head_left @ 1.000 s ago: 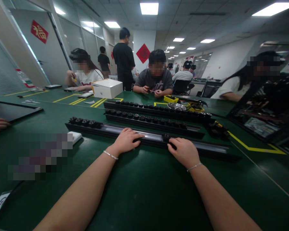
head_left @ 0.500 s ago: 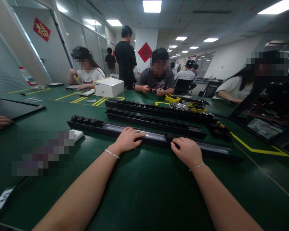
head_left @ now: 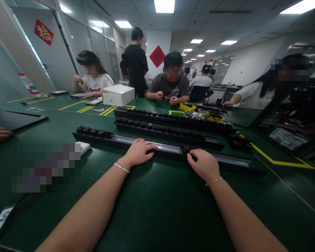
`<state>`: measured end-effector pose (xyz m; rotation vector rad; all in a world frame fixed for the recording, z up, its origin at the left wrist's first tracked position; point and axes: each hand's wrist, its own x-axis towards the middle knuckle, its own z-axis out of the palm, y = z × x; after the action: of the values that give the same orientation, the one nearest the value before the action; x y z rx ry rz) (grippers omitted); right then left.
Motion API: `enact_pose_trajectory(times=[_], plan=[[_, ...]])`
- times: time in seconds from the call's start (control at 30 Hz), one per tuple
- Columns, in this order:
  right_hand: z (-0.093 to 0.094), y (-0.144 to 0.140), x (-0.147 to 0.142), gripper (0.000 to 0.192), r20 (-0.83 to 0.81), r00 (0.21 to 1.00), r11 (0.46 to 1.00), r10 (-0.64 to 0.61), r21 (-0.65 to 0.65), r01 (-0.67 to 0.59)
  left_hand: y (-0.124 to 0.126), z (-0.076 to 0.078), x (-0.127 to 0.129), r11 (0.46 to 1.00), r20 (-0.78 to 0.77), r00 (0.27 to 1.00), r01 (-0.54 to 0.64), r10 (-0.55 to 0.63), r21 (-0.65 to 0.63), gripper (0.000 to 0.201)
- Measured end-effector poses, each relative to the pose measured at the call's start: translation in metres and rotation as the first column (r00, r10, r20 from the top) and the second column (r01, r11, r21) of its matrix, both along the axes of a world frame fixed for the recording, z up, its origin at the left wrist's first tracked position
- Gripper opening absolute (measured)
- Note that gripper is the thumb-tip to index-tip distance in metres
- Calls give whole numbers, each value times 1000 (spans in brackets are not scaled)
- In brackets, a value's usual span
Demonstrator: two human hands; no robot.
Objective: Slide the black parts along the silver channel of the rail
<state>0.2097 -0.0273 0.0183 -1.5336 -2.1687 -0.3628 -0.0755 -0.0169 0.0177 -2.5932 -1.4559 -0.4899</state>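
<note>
Where the near rail (head_left: 162,149) lies across the table (head_left: 157,210), left hand (head_left: 138,153) rests flat on it, fingers open; right hand (head_left: 204,165) pinches one clip (head_left: 186,149). Few clips sit at its left end; the two far rails (head_left: 168,127) look full.

head view, forward and down

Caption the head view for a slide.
Both hands, left hand and right hand, rest on the nearest black rail on a green table.
</note>
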Motion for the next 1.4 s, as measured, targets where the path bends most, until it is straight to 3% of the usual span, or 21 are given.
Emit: enact_pose_trajectory(times=[0.1, 0.23, 0.5, 1.4], plan=[[-4, 4, -6, 31, -130, 985, 994, -110, -12, 109, 0, 0, 1, 1000, -6, 1000, 0, 0, 3, 32], [-5, 8, -16, 45, -171, 962, 977, -212, -29, 210, 0, 0, 1, 1000, -6, 1000, -9, 9, 4, 31], [2, 4, -24, 36, -181, 955, 970, -236, -106, 220, 1, -1, 1, 1000, -13, 1000, -10, 10, 10, 31], [0, 7, -21, 28, -242, 927, 957, -287, -121, 265, 1, 0, 0, 1000, -9, 1000, -4, 4, 12, 30]])
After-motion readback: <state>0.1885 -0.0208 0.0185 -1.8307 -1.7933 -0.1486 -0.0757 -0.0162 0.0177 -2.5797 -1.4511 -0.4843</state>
